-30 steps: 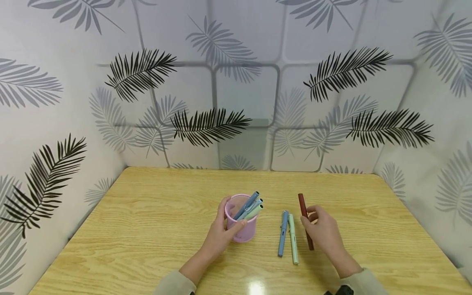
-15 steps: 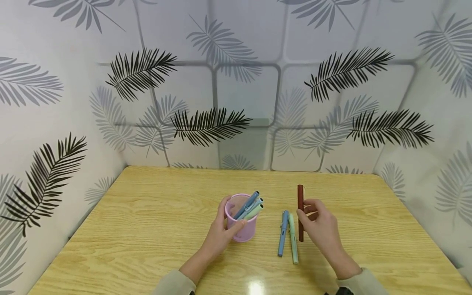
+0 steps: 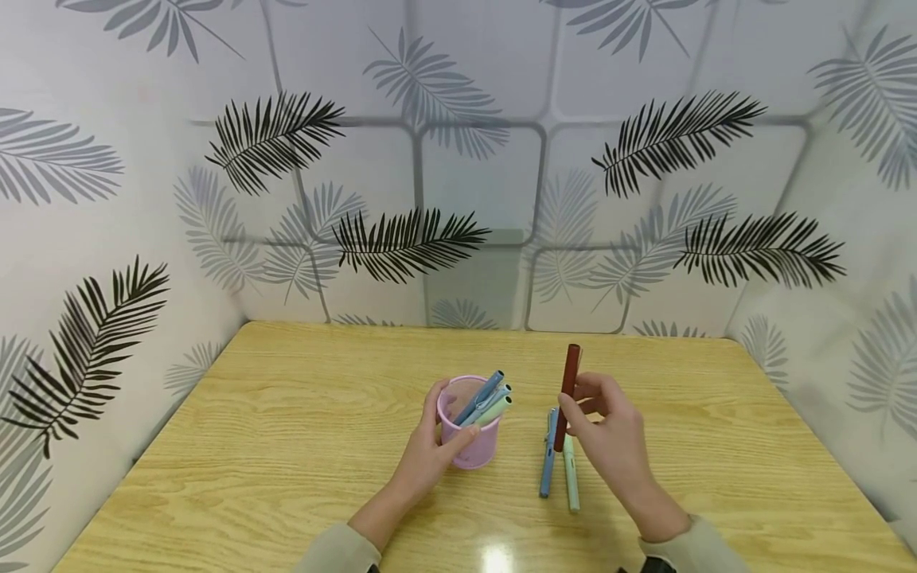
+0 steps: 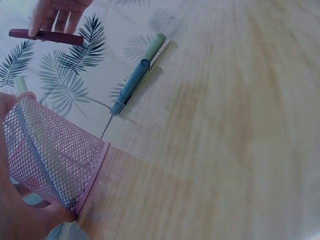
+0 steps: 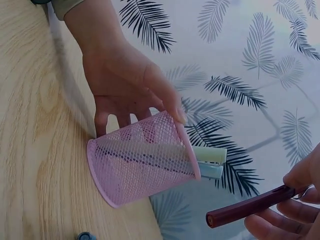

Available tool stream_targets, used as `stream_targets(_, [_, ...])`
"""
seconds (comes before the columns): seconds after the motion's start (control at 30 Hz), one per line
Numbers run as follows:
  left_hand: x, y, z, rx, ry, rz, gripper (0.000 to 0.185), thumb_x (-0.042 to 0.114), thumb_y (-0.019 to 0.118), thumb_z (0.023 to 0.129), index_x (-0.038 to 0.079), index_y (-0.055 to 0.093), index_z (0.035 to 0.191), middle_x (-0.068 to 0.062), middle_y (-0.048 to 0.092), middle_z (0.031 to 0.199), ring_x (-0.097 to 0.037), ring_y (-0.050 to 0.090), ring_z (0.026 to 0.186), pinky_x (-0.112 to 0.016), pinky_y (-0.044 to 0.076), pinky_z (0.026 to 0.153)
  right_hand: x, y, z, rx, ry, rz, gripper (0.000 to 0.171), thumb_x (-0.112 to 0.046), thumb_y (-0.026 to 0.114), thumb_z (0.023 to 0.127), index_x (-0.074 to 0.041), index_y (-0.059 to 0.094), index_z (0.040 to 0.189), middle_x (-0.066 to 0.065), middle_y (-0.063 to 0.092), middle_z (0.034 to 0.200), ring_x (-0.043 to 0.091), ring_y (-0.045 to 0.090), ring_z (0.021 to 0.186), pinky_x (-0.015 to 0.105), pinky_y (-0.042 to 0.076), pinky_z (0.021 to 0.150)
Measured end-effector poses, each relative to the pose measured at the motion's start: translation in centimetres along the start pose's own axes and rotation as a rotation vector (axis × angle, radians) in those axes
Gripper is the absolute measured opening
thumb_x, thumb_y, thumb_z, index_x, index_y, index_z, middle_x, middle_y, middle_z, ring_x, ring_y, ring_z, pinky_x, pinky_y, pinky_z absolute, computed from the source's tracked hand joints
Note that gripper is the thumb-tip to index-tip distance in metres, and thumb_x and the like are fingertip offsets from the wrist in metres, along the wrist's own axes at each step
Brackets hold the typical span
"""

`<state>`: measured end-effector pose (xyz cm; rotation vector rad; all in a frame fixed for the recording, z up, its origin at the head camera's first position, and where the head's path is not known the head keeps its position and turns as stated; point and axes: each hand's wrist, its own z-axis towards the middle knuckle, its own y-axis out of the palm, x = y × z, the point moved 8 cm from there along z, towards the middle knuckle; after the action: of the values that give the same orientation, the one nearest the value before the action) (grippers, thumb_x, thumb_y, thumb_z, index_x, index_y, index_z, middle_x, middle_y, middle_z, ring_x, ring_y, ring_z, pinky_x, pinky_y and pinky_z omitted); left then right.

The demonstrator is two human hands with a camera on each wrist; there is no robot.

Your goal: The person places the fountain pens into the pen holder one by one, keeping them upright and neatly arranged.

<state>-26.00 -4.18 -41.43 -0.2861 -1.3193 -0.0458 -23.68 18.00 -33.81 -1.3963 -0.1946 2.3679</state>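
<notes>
A pink mesh cup (image 3: 469, 426) (image 4: 50, 155) (image 5: 142, 160) stands mid-table with three pastel pens (image 3: 487, 398) leaning in it. My left hand (image 3: 430, 450) (image 5: 125, 80) grips the cup round its side. My right hand (image 3: 609, 434) pinches a dark red pen (image 3: 567, 395) (image 4: 45, 36) (image 5: 250, 207), lifted off the table and tilted towards the cup. A blue pen (image 3: 548, 454) (image 4: 130, 85) and a light green pen (image 3: 569, 473) (image 4: 154, 45) lie side by side on the wooden table (image 3: 286, 446), just below the red pen.
White walls with a leaf pattern (image 3: 401, 239) close the table in at the back, left and right. The table's front edge runs near my sleeves (image 3: 337, 553).
My right hand has lifted the red pen off the table and carried it up and left, over the two lying pens. The left hand and cup have stayed put.
</notes>
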Motion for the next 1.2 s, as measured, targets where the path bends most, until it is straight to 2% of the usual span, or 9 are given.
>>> stream_targets(0.13, [0.0,0.0,0.0,-0.003,-0.003,0.004,0.073,0.021,0.063,0.089,0.022,0.018,0.146,-0.02,0.034,0.142,-0.035,0.043,0.122,-0.052,0.037,0.096,-2.6,0.5,0.0,0.006,-0.031,0.037,0.024,0.006,0.064,0.083,0.005,0.055,0.106,0.014,0.061,0.089,0.016,0.06,0.069,0.035,0.054,0.053])
stream_targets(0.23, [0.0,0.0,0.0,-0.003,-0.004,0.002,0.073,0.021,0.063,0.089,0.022,0.018,0.146,-0.02,0.034,0.142,-0.035,0.042,0.122,-0.052,0.037,0.096,-3.7,0.9,0.0,0.006,-0.054,0.055,0.023,0.005,0.063,0.084,0.005,0.055,0.105,0.014,0.06,0.09,0.016,0.059,0.069,0.033,0.053,0.052])
stream_targets(0.47, [0.1,-0.1,0.0,0.0,0.004,0.002,0.072,0.022,0.063,0.089,0.022,0.018,0.146,-0.02,0.034,0.143,-0.036,0.041,0.123,-0.053,0.036,0.096,-5.4,1.9,0.5,-0.024,-0.11,0.124,0.022,0.007,0.062,0.084,0.006,0.053,0.105,0.016,0.058,0.091,0.031,0.06,0.071,0.034,0.054,0.054])
stream_targets(0.57, [0.1,-0.2,0.0,-0.002,0.006,0.004,0.072,0.022,0.063,0.089,0.023,0.019,0.145,-0.019,0.035,0.142,-0.036,0.042,0.123,-0.053,0.037,0.096,-5.6,2.4,0.5,-0.03,-0.121,0.133,0.023,0.007,0.062,0.084,0.007,0.052,0.105,0.017,0.058,0.091,0.032,0.06,0.071,0.031,0.054,0.055])
stream_targets(0.8, [0.1,-0.2,-0.1,0.012,0.009,0.014,0.072,0.022,0.064,0.088,0.023,0.02,0.145,-0.016,0.038,0.14,-0.036,0.043,0.122,-0.053,0.035,0.096,-6.3,3.1,0.7,-0.012,-0.13,0.144,0.024,0.01,0.063,0.082,0.009,0.052,0.104,0.017,0.058,0.092,0.025,0.061,0.073,0.027,0.053,0.055])
stream_targets(1.03, [0.0,-0.1,0.0,0.002,0.0,-0.002,0.072,0.022,0.063,0.089,0.024,0.019,0.145,-0.017,0.039,0.139,-0.034,0.045,0.12,-0.052,0.037,0.095,-6.5,3.9,0.8,-0.027,-0.152,0.191,0.027,0.012,0.062,0.082,0.009,0.05,0.106,0.019,0.057,0.091,0.033,0.061,0.075,0.032,0.054,0.056])
stream_targets(1.2, [0.0,-0.1,0.0,0.009,-0.002,0.006,0.072,0.022,0.064,0.088,0.025,0.02,0.144,-0.014,0.04,0.138,-0.033,0.045,0.12,-0.051,0.037,0.096,-6.1,4.5,0.7,-0.037,-0.14,0.155,0.026,0.009,0.063,0.082,0.007,0.052,0.105,0.017,0.059,0.091,0.027,0.062,0.078,0.029,0.053,0.059])
